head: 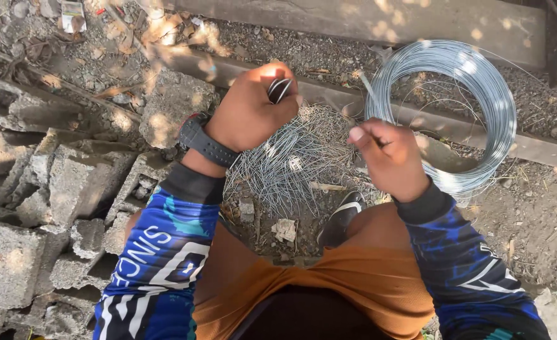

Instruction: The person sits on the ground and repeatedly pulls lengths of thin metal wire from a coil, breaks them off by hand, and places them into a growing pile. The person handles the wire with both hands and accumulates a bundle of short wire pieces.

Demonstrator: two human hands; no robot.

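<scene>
My left hand (250,110) is closed around a dark-handled tool (280,89), of which only the handle ends show above my fingers. My right hand (388,157) pinches the free end of a thin grey wire (368,85) that runs up to a large coil of wire (480,82) resting on the ground by my right forearm. Between and below my hands lies a pile of short cut wire pieces (294,157). A black watch (204,143) sits on my left wrist.
Broken grey concrete blocks (52,189) lie stacked at the left. A long wooden plank (329,94) crosses the gravel behind the wire pile. My black sandal (341,217) and orange shorts (329,283) are below.
</scene>
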